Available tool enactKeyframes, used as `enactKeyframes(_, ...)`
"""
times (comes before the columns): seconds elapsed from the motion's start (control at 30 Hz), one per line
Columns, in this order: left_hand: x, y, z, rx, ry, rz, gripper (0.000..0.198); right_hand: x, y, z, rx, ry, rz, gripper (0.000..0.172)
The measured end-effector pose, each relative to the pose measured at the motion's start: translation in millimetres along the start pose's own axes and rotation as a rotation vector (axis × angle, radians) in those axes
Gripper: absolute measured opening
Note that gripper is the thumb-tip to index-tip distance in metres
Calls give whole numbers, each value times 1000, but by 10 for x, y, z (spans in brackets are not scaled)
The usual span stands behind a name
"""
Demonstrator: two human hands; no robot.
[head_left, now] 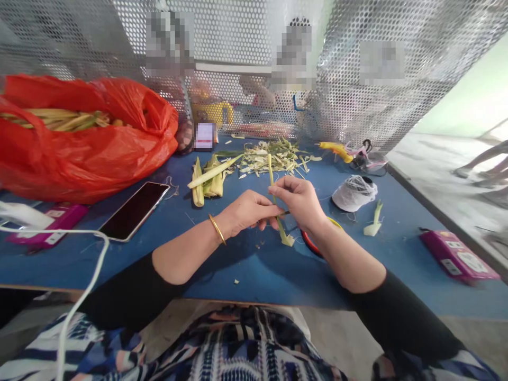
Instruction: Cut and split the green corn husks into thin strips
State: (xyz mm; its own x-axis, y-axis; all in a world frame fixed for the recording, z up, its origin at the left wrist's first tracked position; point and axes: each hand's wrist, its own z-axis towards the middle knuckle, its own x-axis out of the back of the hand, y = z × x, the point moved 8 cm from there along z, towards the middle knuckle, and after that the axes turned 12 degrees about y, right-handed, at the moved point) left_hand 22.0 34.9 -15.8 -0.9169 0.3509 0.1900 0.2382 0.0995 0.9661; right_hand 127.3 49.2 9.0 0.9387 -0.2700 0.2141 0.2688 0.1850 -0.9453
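Observation:
Over the middle of the blue table, my left hand [252, 210] and my right hand [300, 200] are close together on a thin yellow-green plant strip [270, 172]. Its top end rises upright above the fingers, and a wider pale end hangs below them. The right thumb and fingertips pinch the strip's upper part; the left fingers close round its middle. A small dark bit shows between the hands, too small to name. Behind them lie a pile of plant shreds [273, 157] and several thicker pale-green stalk pieces [208, 180]. Under my right wrist, a red and yellow ring [311, 244] is partly hidden.
A red plastic bag [99, 153] of stalks fills the left, near a phone [135, 210] and a white cable [95, 270]. White thread [354, 193], a yellow-handled tool [336, 151] and a purple pack [456, 255] lie right. A perforated metal screen [234, 32] stands behind.

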Motion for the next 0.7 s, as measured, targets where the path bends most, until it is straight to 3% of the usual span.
enactKeyframes(0.1,-14,-60,20,51,3,-39,27,18,-28,19,87,34,-114,20)
enactKeyframes(0.23,81,-94,73,116,108,-325,25,227,-413,-44,473,260,-293,16)
enactKeyframes(0.33,210,-67,119,114,204,-556,18,311,-581,-156,597,369,-350,22)
enactKeyframes(0.4,282,-49,145,91,260,-637,11,224,-519,-171,537,280,-353,25)
enactKeyframes(0.53,319,-37,178,27,311,-711,4,-81,-152,-157,265,3,-318,27)
enactKeyframes(0.7,248,-53,204,-24,258,-728,9,-154,4,-159,183,-5,-250,28)
